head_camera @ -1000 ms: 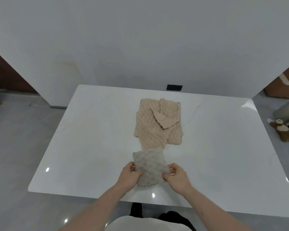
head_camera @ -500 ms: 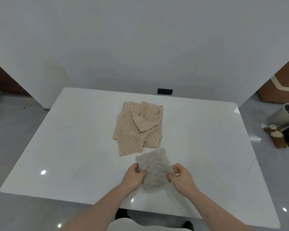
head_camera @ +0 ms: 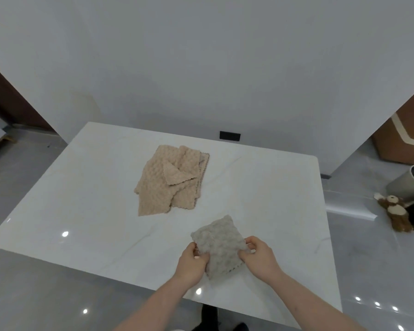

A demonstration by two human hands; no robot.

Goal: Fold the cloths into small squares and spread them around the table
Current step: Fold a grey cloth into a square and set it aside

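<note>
Fingers (head_camera: 202,255) of both hands grasp the folded grey cloth (head_camera: 219,244); no readable writing.

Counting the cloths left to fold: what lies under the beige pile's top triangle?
Under the folded triangle lie overlapping beige cloths on the table. Their exact number is hidden by the overlap.

I stand at a white marble-look table (head_camera: 261,177) with faint veining and rounded corners; ceiling lights reflect as bright spots on its glossy top. Behind it rises a plain white wall (head_camera: 201,56), with a black outlet (head_camera: 229,136) at the table's far edge. The floor (head_camera: 22,168) is glossy grey tile. At left is a dark brown panel (head_camera: 7,101). At right stand a brown cabinet (head_camera: 402,139), a bin (head_camera: 409,182) and a plush toy (head_camera: 394,211).
</note>
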